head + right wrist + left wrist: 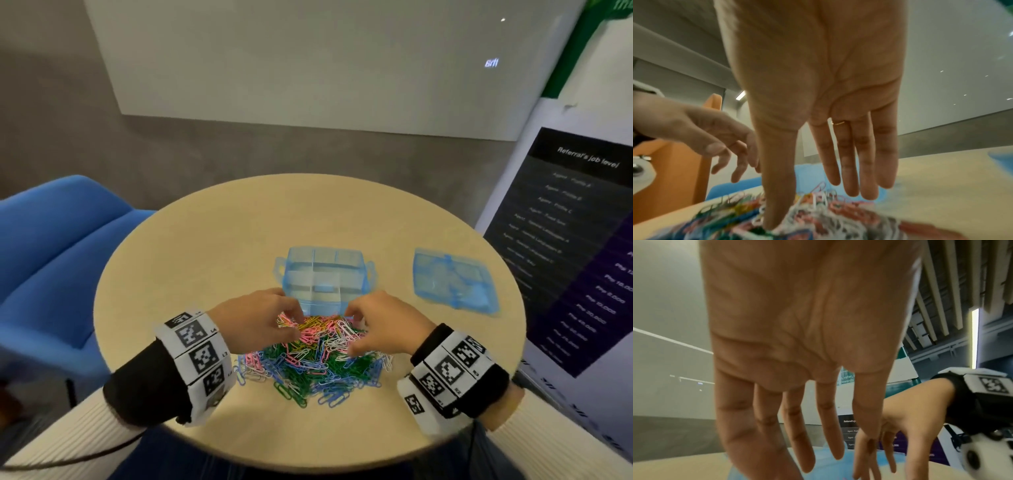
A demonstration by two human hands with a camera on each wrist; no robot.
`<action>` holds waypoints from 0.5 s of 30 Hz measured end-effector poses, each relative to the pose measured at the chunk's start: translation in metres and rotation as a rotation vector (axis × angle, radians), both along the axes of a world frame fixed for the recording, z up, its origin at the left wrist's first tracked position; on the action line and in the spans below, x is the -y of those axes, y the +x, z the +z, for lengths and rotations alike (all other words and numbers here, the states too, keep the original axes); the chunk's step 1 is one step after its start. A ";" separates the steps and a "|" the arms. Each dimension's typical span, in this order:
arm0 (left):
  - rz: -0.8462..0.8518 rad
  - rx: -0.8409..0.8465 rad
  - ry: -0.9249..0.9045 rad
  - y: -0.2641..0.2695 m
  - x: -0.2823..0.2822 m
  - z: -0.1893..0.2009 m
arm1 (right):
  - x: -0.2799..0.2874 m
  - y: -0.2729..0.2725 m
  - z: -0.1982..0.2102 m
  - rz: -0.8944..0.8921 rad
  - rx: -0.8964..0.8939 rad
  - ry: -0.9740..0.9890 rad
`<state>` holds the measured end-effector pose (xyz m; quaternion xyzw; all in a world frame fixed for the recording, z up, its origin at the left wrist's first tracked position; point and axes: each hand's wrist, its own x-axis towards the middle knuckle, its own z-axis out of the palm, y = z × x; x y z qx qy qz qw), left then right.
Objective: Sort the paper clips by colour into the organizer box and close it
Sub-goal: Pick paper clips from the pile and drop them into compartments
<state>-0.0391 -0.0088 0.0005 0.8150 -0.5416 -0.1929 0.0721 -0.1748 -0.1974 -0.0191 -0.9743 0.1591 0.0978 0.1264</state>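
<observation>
A mixed heap of coloured paper clips (315, 356) lies on the round beige table (205, 257), just in front of the open blue translucent organizer box (323, 277). Its compartments look bare. The box's lid (452, 281) lies apart to the right. My left hand (274, 317) hovers over the heap's far left edge, and in the left wrist view its fingers (826, 426) hang straight and hold nothing. My right hand (366, 325) rests on the heap's right side. Its thumb (777, 203) pokes down into the clips (838, 214), with the other fingers straight above them.
A blue armchair (51, 267) stands close to the table's left edge. A dark poster board (565, 257) leans at the right. Bare tabletop lies left of and beyond the box. An orange panel (684, 162) shows in the right wrist view.
</observation>
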 end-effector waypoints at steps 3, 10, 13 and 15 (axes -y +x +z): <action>-0.027 -0.032 0.042 -0.008 0.003 -0.004 | -0.002 0.005 -0.003 0.014 -0.016 -0.033; -0.042 -0.060 0.036 -0.010 0.009 -0.012 | 0.004 0.010 -0.007 0.048 0.034 -0.066; -0.029 -0.106 -0.028 -0.002 0.010 -0.011 | 0.013 0.010 -0.007 0.064 0.054 0.007; 0.000 -0.185 -0.103 0.004 0.009 -0.010 | 0.021 0.010 -0.006 0.054 0.064 0.063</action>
